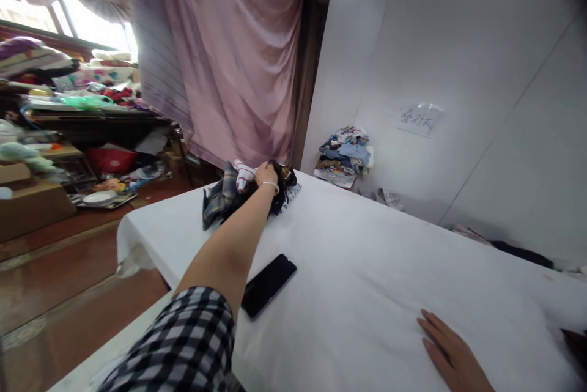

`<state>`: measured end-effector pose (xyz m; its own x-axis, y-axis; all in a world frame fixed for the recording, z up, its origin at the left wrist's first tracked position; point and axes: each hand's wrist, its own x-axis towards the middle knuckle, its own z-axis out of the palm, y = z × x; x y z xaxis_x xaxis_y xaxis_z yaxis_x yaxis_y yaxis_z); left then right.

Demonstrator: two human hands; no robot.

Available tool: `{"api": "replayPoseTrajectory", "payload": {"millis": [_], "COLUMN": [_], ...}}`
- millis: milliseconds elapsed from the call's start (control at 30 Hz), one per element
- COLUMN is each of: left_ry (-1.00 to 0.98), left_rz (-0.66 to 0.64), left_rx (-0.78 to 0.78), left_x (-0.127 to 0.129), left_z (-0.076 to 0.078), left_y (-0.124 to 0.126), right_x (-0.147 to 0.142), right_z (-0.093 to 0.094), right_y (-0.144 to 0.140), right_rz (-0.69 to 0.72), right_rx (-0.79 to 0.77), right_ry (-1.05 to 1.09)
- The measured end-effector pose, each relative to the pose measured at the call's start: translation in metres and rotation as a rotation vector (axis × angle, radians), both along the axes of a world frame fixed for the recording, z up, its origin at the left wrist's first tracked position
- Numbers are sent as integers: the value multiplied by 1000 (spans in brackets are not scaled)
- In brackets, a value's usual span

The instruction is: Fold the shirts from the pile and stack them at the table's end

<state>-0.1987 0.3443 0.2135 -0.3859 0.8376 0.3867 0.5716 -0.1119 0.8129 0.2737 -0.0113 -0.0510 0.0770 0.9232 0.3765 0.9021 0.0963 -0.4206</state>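
1. We look down over a surface (pixel 367 269) covered in a white sheet, set against a white wall (pixel 458 74).
2. Our left hand (pixel 266 175) reaches to the far end of the surface, arm stretched out, a bracelet on the wrist. Its fingers are curled down into a pile of clothes (pixel 243 193), gripping the dark fabric on top.
3. The pile of clothes sits at the far left corner of the surface, a loose heap of plaid, striped and dark pieces.
4. Our right hand (pixel 447 349) lies flat on the sheet near us, fingers together and straight, holding nothing.
5. A black phone (pixel 268 285) lies face up on the sheet just beside the left forearm.
6. We judge the step in hand to be taking hold of the pile; the next move calls for a firm grip and a pull that clears the phone.
7. A second heap of clothing (pixel 346 156) lies by the wall, beside a pink curtain (pixel 229 55).
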Motion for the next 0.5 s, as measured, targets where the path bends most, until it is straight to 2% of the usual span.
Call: {"api": "replayPoseTrajectory", "payload": {"millis": [100, 167, 200, 233, 267, 333, 400, 500], "left_ry": [-38, -33, -25, -10, 10, 52, 91, 137], "left_rz": [-171, -332, -415, -535, -745, -959, -1144, -1398], "left_rx": [120, 172, 185, 198, 211, 184, 146, 70], "left_x": [54, 99, 123, 146, 167, 202, 226, 244], "left_z": [23, 24, 19, 10, -1, -30, -61, -103], "left_y": [-13, -33, -48, -66, -86, -132, -179, -240], "right_x": [1, 0, -1, -3, -6, -12, -20, -29], "right_z": [1, 4, 7, 11, 16, 27, 39, 52], "right_y": [1, 2, 2, 2, 2, 1, -1, -3], "right_rz": [13, 15, 15, 15, 14, -1, -25, -64], "right_rx": [24, -5, -29, -52, -69, -77, -79, -75], "right_ry": [3, -8, -15, -19, -15, 21, 98, 221]}}
